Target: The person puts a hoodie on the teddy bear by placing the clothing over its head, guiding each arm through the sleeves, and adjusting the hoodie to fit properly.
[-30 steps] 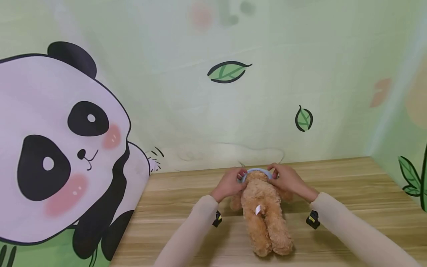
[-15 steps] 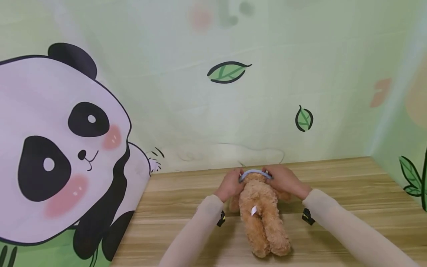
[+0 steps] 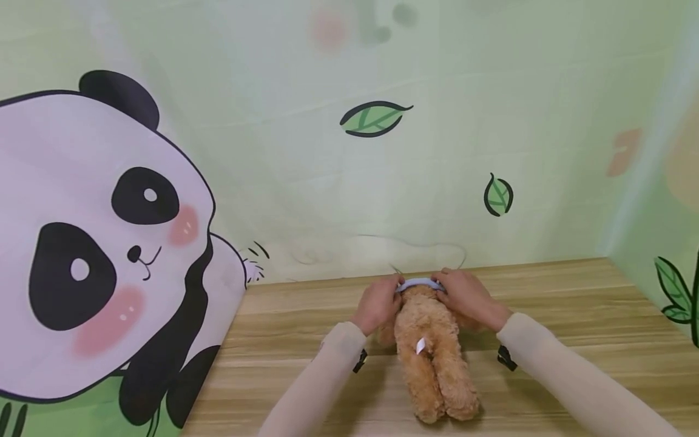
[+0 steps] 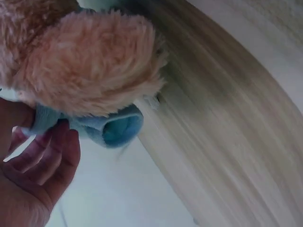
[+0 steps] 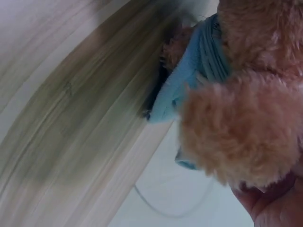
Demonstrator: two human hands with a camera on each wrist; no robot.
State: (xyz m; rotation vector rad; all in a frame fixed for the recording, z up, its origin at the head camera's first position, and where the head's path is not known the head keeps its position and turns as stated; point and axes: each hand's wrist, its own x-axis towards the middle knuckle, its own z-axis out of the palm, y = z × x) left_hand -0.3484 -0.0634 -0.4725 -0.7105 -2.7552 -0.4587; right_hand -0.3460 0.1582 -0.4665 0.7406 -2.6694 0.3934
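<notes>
A light brown plush toy lies lengthwise on the wooden table, legs toward me and a small white tag between them. Round its far end runs a light blue cloth garment. My left hand pinches the garment's left side; my right hand grips its right side. In the left wrist view, the garment shows a round sleeve-like opening below a furry limb. The right wrist view has gathered blue cloth against the fur, with the right hand partly hidden behind a limb.
The wooden table meets a pale green backdrop close behind the toy. A large printed panda covers the left side. A black wrist strap piece hangs below the right sleeve.
Both hands have closed in around the garment, their fingers now more behind it. The blue band looks flatter across the toy's far end. The toy shifted slightly left, then back.
</notes>
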